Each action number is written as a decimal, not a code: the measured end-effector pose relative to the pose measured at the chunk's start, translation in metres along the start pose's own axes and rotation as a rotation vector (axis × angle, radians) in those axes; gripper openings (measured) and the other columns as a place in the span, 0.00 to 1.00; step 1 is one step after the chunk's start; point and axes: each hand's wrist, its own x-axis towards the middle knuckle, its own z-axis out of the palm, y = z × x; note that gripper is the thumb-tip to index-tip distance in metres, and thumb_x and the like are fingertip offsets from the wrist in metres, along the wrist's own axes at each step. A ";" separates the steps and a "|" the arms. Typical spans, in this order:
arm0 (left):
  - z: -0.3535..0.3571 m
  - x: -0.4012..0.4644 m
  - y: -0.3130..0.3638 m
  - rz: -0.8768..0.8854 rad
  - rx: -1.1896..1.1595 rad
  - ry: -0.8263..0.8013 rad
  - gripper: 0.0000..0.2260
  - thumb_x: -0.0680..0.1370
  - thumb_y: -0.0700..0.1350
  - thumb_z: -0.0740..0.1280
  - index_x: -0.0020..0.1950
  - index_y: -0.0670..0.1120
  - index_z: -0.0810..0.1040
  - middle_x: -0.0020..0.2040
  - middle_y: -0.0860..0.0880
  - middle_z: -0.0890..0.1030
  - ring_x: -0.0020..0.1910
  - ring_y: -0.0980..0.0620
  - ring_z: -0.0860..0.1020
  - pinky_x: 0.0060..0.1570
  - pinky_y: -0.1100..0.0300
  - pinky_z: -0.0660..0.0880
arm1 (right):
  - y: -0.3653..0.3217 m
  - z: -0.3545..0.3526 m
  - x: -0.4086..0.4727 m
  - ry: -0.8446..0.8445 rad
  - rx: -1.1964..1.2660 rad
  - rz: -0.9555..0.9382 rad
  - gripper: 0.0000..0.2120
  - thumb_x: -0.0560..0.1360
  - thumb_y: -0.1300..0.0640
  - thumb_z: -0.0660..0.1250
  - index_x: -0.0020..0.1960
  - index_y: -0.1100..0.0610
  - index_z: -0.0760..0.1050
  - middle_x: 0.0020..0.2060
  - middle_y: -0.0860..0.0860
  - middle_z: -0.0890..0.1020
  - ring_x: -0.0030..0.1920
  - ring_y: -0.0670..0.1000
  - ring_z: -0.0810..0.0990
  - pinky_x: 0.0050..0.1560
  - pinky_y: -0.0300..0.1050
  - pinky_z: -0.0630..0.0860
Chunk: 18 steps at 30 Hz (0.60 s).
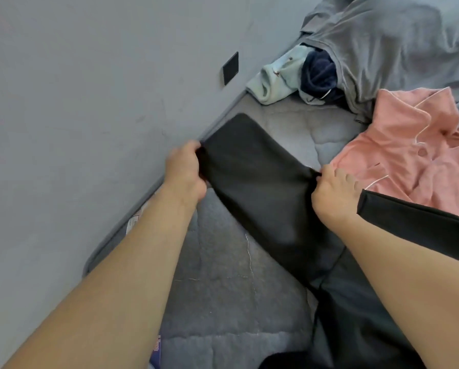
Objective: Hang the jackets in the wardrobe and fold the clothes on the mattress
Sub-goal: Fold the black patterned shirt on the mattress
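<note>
Left hand [184, 169] and right hand [332, 191] are each pinching opposite edges of dark grey fabric garment [260, 187] lying on grey quilted mattress [223, 288], beside pink buttoned shirt [409, 155].

At centre, the left hand [185, 169] and the right hand [332, 191] each pinch an opposite edge of a dark garment [257, 187] stretched over the grey quilted mattress [223, 283]. A pink buttoned shirt [409, 153] lies at three o'clock, touching the right hand. Crumpled grey fabric [388, 43], a pale blue piece [273, 78] and a navy piece [320, 73] bunch toward one o'clock.
</note>
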 end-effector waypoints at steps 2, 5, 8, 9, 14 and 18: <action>0.007 -0.006 0.024 0.473 0.105 0.179 0.05 0.77 0.38 0.63 0.45 0.47 0.70 0.40 0.49 0.74 0.33 0.62 0.74 0.34 0.65 0.74 | -0.003 -0.006 0.006 0.078 0.063 0.039 0.09 0.81 0.58 0.56 0.56 0.62 0.71 0.53 0.63 0.75 0.55 0.65 0.71 0.53 0.57 0.63; 0.002 -0.008 0.016 0.562 0.292 0.336 0.05 0.80 0.44 0.63 0.51 0.50 0.66 0.46 0.53 0.71 0.38 0.61 0.74 0.35 0.69 0.71 | -0.007 -0.014 0.002 0.068 0.134 0.013 0.13 0.80 0.55 0.60 0.62 0.60 0.71 0.59 0.63 0.74 0.59 0.65 0.70 0.61 0.60 0.62; -0.012 -0.009 -0.039 0.083 0.540 0.413 0.16 0.80 0.51 0.64 0.64 0.48 0.65 0.58 0.50 0.69 0.49 0.51 0.73 0.48 0.57 0.72 | 0.007 -0.014 -0.024 -0.027 0.147 -0.017 0.24 0.80 0.50 0.60 0.74 0.53 0.63 0.71 0.59 0.65 0.70 0.63 0.63 0.74 0.60 0.51; -0.017 -0.019 -0.063 0.045 0.659 0.356 0.16 0.80 0.51 0.64 0.64 0.48 0.66 0.60 0.48 0.69 0.52 0.48 0.73 0.49 0.54 0.72 | 0.018 -0.014 -0.036 -0.046 0.148 -0.019 0.26 0.80 0.49 0.59 0.76 0.53 0.60 0.74 0.59 0.63 0.72 0.62 0.61 0.75 0.59 0.48; -0.016 -0.099 -0.183 -0.339 0.897 -0.372 0.21 0.75 0.67 0.64 0.43 0.49 0.73 0.38 0.52 0.74 0.36 0.52 0.71 0.32 0.60 0.65 | 0.111 -0.014 -0.107 -0.247 0.143 0.125 0.26 0.82 0.47 0.56 0.77 0.54 0.60 0.77 0.56 0.61 0.76 0.56 0.58 0.76 0.59 0.52; -0.001 -0.155 -0.243 -0.563 1.206 -0.721 0.41 0.62 0.74 0.71 0.65 0.49 0.75 0.60 0.53 0.79 0.56 0.52 0.77 0.58 0.55 0.72 | 0.191 -0.024 -0.167 -0.322 0.135 0.177 0.23 0.82 0.49 0.56 0.76 0.55 0.64 0.76 0.55 0.64 0.75 0.56 0.61 0.75 0.58 0.56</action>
